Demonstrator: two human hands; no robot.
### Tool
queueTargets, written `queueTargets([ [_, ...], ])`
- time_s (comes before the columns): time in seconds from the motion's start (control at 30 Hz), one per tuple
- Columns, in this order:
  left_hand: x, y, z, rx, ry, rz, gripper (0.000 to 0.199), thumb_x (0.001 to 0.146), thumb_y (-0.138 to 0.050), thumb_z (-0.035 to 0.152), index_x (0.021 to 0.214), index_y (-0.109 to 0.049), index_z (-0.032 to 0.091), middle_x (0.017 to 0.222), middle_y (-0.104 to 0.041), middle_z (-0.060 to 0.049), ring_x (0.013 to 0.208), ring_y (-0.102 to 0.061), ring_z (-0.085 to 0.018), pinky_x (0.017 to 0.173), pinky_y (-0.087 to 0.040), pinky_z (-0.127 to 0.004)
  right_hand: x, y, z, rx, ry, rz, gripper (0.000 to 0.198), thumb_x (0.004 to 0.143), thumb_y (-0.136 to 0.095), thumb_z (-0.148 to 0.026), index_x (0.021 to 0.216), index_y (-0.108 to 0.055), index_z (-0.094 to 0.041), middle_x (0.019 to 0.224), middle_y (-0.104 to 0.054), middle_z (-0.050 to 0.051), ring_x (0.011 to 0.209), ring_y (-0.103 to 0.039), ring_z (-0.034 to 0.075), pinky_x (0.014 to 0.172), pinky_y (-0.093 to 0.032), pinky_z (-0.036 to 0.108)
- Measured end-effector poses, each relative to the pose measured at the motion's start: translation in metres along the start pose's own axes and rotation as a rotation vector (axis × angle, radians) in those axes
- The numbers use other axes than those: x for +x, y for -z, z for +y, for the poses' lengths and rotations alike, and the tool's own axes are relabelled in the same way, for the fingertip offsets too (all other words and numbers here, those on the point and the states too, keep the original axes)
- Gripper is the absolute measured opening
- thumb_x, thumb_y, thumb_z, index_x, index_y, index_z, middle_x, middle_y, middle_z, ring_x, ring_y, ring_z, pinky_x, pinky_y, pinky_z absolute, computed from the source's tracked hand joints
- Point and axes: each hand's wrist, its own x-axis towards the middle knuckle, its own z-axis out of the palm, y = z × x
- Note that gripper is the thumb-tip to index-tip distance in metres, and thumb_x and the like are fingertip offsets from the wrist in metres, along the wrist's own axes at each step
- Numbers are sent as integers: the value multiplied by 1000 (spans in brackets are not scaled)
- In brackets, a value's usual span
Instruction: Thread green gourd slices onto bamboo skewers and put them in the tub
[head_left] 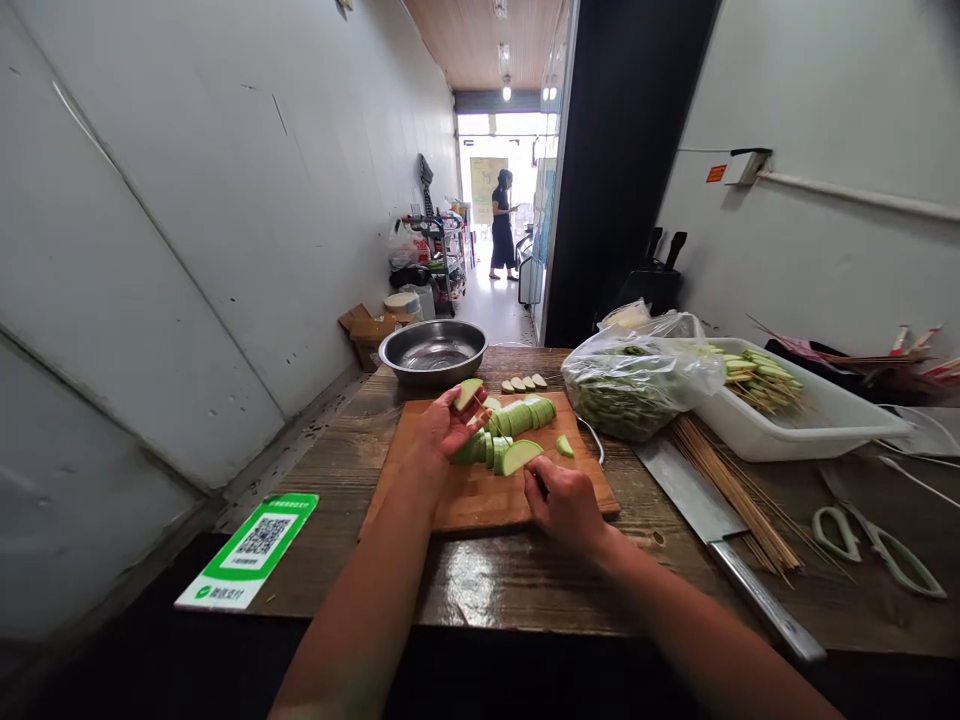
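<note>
A half-round zucchini slice point(468, 393) is held between the thumb and fingers of my left hand point(444, 425), above the wooden cutting board point(457, 515). My right hand point(564, 495) is closed in a pinch at the board's near right part, on a thin bamboo skewer point(491, 420) that slants up toward the slice. Whether its tip has entered the slice is too small to tell. Cut zucchini point(517, 415) lies in rows between and behind my hands. One large slice point(523, 457) is right by my right fingertips. A small end piece point(564, 446) lies apart on the board.
Behind the board are a steel basin point(433, 352) and a short row of skewered slices point(523, 384). To the right are a bag of green vegetables point(637, 385), a white tray point(795, 440), a cleaver point(697, 500), loose skewers point(739, 490) and scissors point(874, 535). A person point(502, 225) stands far off.
</note>
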Motion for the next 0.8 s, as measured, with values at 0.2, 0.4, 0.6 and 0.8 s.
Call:
queueTargets([
  [0.2, 1, 1, 1, 25, -59, 21, 12, 79, -47, 8, 83, -58, 9, 82, -65, -12, 81, -64, -20, 70, -54, -33, -2, -1, 1, -6, 2, -52, 20, 85, -39, -20, 74, -56, -17, 60, -61, 1, 50, -53, 11, 51, -28, 23],
  [0.4, 4, -1, 0, 6, -48, 74, 12, 79, -45, 5, 84, -56, 6, 79, -64, -14, 78, -65, -21, 66, -56, -30, -3, -1, 1, -3, -6, -92, 20, 85, -39, -19, 74, -55, -17, 64, -62, 3, 54, -55, 12, 53, -29, 23],
  [0.6, 3, -1, -1, 9, -41, 80, 14, 81, -42, 6, 85, -55, 8, 79, -64, -12, 78, -65, -20, 66, -56, -31, -3, 0, -1, 5, -15, -116, 19, 85, -39, -19, 73, -54, -17, 61, -61, 2, 53, -54, 12, 53, -29, 23],
  [0.8, 4, 2, -1, 13, -31, 57, 13, 80, -44, 5, 85, -56, 7, 84, -64, -14, 81, -64, -23, 67, -56, -34, -2, 0, -1, 23, -10, -109, 20, 85, -38, -18, 72, -53, -17, 62, -60, 2, 53, -53, 12, 54, -29, 24],
])
